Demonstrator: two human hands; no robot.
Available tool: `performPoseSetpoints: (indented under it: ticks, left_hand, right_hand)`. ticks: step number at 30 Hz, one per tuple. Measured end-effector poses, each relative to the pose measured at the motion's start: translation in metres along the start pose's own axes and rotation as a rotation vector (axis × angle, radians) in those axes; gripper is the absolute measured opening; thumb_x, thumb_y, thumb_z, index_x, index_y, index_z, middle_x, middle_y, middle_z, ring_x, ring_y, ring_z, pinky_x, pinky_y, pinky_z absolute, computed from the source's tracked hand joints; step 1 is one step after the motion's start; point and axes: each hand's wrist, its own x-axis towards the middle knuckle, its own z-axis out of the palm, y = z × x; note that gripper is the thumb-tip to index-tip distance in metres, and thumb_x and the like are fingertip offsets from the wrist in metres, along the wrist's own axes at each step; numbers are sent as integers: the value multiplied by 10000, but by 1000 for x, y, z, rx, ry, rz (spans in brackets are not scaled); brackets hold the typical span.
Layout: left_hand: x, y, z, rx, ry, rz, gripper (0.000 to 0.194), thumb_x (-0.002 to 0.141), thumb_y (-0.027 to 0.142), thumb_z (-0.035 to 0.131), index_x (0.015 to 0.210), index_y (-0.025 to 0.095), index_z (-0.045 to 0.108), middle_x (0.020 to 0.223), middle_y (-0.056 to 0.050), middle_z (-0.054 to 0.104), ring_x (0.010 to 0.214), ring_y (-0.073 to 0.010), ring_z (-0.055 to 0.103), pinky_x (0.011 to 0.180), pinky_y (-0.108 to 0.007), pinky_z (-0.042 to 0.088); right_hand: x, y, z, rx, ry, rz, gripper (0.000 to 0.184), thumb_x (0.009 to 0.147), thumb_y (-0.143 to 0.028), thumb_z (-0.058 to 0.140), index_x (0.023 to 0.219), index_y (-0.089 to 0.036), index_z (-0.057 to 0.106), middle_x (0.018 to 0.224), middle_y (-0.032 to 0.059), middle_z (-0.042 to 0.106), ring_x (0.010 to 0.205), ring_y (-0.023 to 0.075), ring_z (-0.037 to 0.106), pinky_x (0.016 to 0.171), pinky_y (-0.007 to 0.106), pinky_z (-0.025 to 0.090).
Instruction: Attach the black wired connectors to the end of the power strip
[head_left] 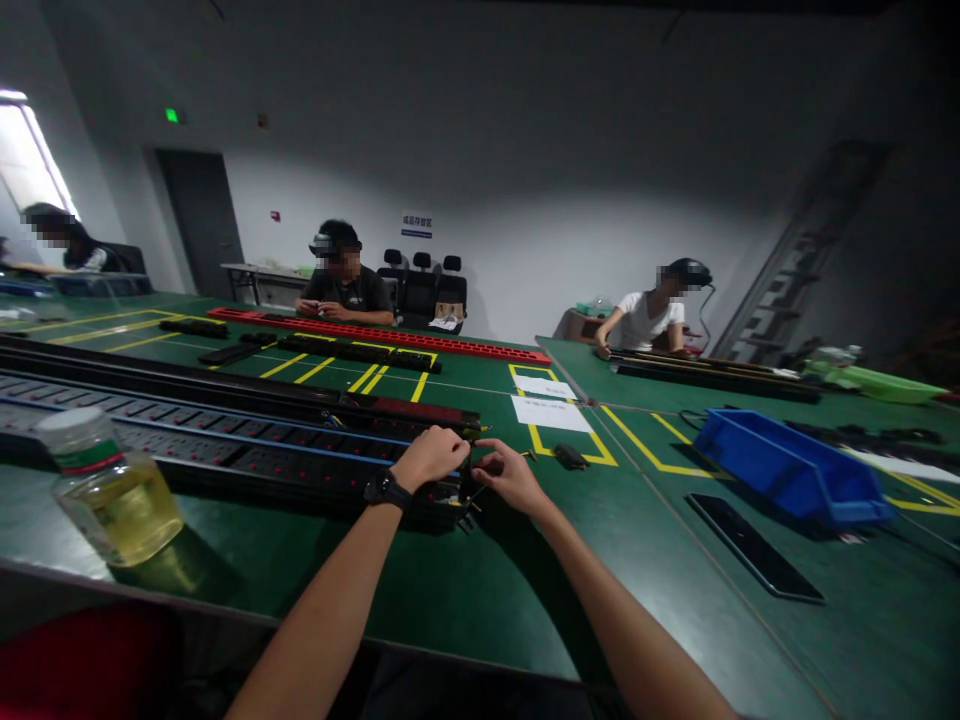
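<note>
A long black slotted unit (285, 460) with red dots and a blue strip along it lies across the green table in front of me. Both my hands meet at its right end. My left hand (433, 455), with a black watch (388, 488) at the wrist, rests over that end, its fingers curled together. Close beside it, my right hand (512, 474) has thumb and forefinger bent toward a small dark piece (466, 475) at the unit's end. What either hand pinches is too small to make out. Short wires with pale tips show just below the fingers.
A bottle of yellow liquid (116, 495) stands at the left. To the right are a blue bin (795, 465), a phone (754, 545) and a small dark part (571, 457). Paper sheets (551, 413) and a red rail (390, 336) lie farther back. Several people sit around the tables.
</note>
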Motion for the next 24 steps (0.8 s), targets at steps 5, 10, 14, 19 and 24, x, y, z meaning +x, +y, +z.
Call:
performPoseSetpoints:
  ticks: [5, 10, 14, 19, 24]
  left_hand:
    - [0, -1, -2, -90, 40, -8, 441, 971, 279, 405, 792, 152, 788, 836, -131, 779, 710, -178, 678, 698, -255, 426]
    - [0, 1, -4, -80, 42, 10, 449, 983, 274, 407, 756, 156, 775, 824, -123, 772, 688, -170, 663, 717, -261, 420]
    - [1, -1, -2, -55, 44, 35, 461, 988, 285, 398, 721, 169, 755, 799, -107, 766, 673, -168, 656, 706, -268, 412]
    - [4, -5, 2, -44, 42, 41, 467, 991, 301, 390, 699, 174, 731, 770, -98, 754, 687, -174, 665, 677, -268, 397]
    - [5, -4, 3, -53, 36, 33, 462, 986, 310, 397, 674, 178, 711, 754, -97, 748, 666, -178, 661, 648, -272, 382]
  right_hand:
    - [-2, 11, -47, -526, 358, 61, 315, 937, -359, 512, 1154, -194, 671, 868, 78, 747, 757, 223, 677, 718, 324, 472]
    - [-8, 27, -83, -736, 593, 320, 294, 938, -241, 472, 1124, -169, 689, 935, 122, 742, 818, 246, 680, 727, 316, 448]
    - [-9, 24, -79, -807, 481, 385, 286, 987, -272, 458, 1129, -192, 692, 1034, 119, 712, 902, 238, 666, 752, 306, 442]
    - [-9, 16, -68, -892, 285, 472, 341, 1024, -331, 429, 1237, -222, 672, 1140, 126, 638, 973, 235, 651, 779, 303, 449]
    - [-11, 15, -62, -961, 122, 475, 420, 1020, -292, 415, 1403, -234, 576, 1203, 156, 576, 1031, 260, 639, 818, 331, 457]
